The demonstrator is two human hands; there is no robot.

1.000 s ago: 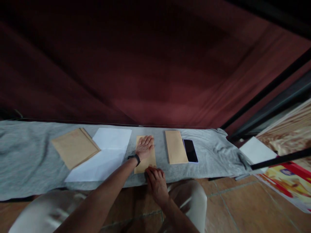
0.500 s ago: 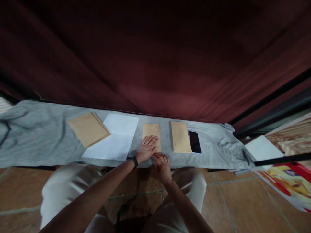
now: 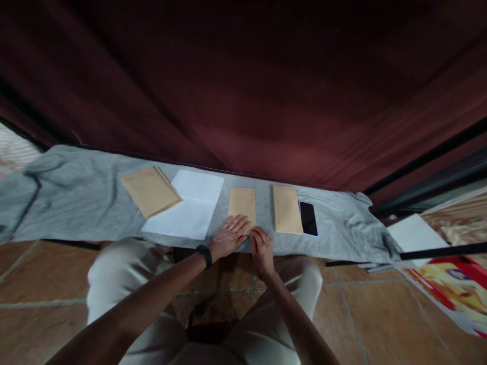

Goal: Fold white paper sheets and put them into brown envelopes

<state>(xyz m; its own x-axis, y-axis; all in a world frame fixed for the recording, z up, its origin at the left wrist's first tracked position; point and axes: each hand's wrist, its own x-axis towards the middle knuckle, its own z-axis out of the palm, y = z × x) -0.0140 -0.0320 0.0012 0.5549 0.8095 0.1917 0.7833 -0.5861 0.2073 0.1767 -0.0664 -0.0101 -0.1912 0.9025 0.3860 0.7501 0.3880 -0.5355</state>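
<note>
In the middle of the frame, a brown envelope (image 3: pixel 242 201) lies on the cloth-covered counter (image 3: pixel 110 195), its long axis running up and down the frame. Its bare upper part extends upward from the fingers; its lower end is mostly hidden under them. The left hand (image 3: pixel 229 235) is the nearer, lying across the lower part with its fingers flat, close together and grasping nothing. The right hand (image 3: pixel 262 248) is at the lower right corner, its fingers curled in beside the left fingertips; they seem to touch the edge, but whether they pinch it cannot be told. So the envelope lies beneath the left fingers and up and to the left of the right ones. Left of it in the frame, white paper (image 3: pixel 192 215) lies partly under a brown stack (image 3: pixel 148 190); right of it, another envelope (image 3: pixel 287 210) lies beside a phone (image 3: pixel 308 218).
</note>
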